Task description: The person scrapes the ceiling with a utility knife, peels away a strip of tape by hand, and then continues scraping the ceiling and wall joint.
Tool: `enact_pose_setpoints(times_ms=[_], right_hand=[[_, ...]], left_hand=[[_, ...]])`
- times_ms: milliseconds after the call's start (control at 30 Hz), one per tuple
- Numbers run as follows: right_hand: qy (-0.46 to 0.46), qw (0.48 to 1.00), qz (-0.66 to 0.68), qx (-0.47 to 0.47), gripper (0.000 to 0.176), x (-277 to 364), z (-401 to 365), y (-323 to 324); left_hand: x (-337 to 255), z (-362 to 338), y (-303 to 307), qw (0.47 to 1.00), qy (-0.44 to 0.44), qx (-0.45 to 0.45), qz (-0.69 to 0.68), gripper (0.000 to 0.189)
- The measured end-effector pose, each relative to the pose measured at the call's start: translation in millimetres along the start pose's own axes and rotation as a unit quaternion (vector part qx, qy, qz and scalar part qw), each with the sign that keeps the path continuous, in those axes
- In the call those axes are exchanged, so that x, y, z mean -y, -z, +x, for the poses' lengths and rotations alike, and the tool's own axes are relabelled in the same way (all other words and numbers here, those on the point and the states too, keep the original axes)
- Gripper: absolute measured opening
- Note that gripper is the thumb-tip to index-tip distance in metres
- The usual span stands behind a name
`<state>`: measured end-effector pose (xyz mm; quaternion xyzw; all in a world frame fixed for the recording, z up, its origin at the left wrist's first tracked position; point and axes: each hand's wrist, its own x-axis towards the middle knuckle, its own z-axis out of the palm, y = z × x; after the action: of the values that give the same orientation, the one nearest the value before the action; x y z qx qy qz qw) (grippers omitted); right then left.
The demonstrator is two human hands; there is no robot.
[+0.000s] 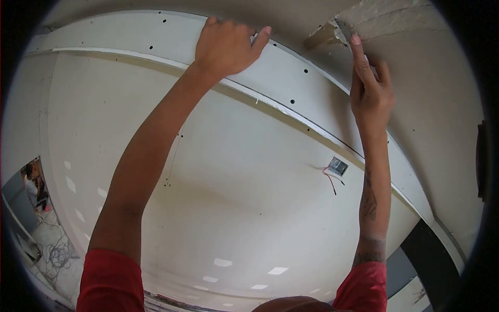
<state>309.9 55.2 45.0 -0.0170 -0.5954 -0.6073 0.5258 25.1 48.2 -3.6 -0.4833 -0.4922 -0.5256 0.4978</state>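
Both arms reach up in red sleeves. My left hand [228, 47] is hooked over the upper edge of a long white board [270, 67] dotted with dark screw holes; its fingertips are hidden behind the edge and the thumb points right. Above the board's right part, my right hand [371, 96] grips a thin grey blade, seemingly a scraper [343, 30], with the index finger stretched along it and the handle hidden. The blade's tip touches a torn, peeling patch [323, 35] on the grey-brown ceiling surface, beside a wrinkled pale strip [392, 20].
Below the board is a large pale wall panel [249, 171]. An open electrical box [338, 166] with red and dark wires sits in it. At the lower left, a person [35, 190] crouches in an opening near tangled cables [58, 255]. A dark panel [429, 260] stands lower right.
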Motion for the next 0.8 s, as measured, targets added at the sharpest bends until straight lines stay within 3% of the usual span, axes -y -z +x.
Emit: enact_pose_setpoints(times_ms=[67, 100, 133, 167, 200, 267, 333, 467, 567, 667, 800], right_hand=[[0.045, 0.996, -0.078, 0.015, 0.071, -2, -4, 0], [0.042, 0.996, -0.077, 0.017, 0.071, -5, -9, 0], [0.043, 0.988, -0.116, 0.088, 0.071, -8, -15, 0], [0.045, 0.974, -0.154, 0.158, 0.071, -11, -20, 2], [0.045, 0.974, -0.154, 0.158, 0.071, -10, -24, 7], [-0.001, 0.989, -0.027, 0.145, 0.071, -6, -29, 15], [-0.007, 0.994, 0.0, 0.113, 0.07, -5, -25, 16], [0.023, 0.999, 0.035, 0.016, 0.062, -11, -16, 7], [0.047, 0.998, 0.015, -0.038, 0.057, -8, -7, 4], [0.036, 0.997, -0.057, -0.047, 0.056, -4, -7, 6], [-0.023, 0.995, -0.095, -0.006, 0.051, 6, -6, 12]], left_hand=[[1, -1, -6, 1.0, -0.005, -0.006, -0.009, 0.06], [2, -1, -12, 0.997, -0.022, -0.067, -0.019, 0.058], [4, -2, -17, 0.99, -0.037, -0.13, -0.029, 0.06], [4, -2, -22, 0.99, -0.036, -0.129, -0.029, 0.06], [3, -2, -21, 0.988, -0.038, -0.144, -0.029, 0.06], [6, 0, -19, 0.986, -0.036, -0.163, -0.026, 0.059], [1, -2, -9, 0.999, -0.007, -0.048, -0.023, 0.058], [5, -2, -17, 0.999, 0.011, -0.03, 0.005, 0.059], [5, -2, -14, 0.998, 0.001, -0.065, 0.0, 0.058], [3, -2, -5, 0.999, -0.006, -0.028, -0.037, 0.057], [0, -2, -6, 0.999, -0.003, -0.032, -0.003, 0.057]])
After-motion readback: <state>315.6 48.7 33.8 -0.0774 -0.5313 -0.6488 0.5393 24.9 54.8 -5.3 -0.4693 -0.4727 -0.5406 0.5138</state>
